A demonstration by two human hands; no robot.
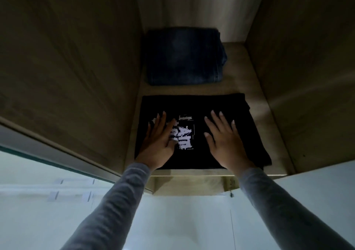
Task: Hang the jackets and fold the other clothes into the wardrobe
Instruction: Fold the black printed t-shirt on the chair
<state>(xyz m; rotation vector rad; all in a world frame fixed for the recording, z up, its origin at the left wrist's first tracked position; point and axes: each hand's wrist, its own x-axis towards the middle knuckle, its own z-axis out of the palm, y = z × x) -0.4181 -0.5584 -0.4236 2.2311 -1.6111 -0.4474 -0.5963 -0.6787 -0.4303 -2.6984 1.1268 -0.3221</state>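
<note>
**Folded Shirt Flat at Shelf's Front Edge**

Left grip [160,140] and right grip [224,142], both released, fingers straight, flat on a folded black T-shirt [199,104] at the front edge of the wardrobe shelf [236,61]. Behind it, toward the back left corner, folded jeans [182,56], a bare strip between. Open shelf along the right edge, beside the right wall [297,67].

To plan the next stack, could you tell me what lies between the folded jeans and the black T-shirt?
Only a bare strip of shelf separates the jeans from the T-shirt, as the head view shows.
</note>
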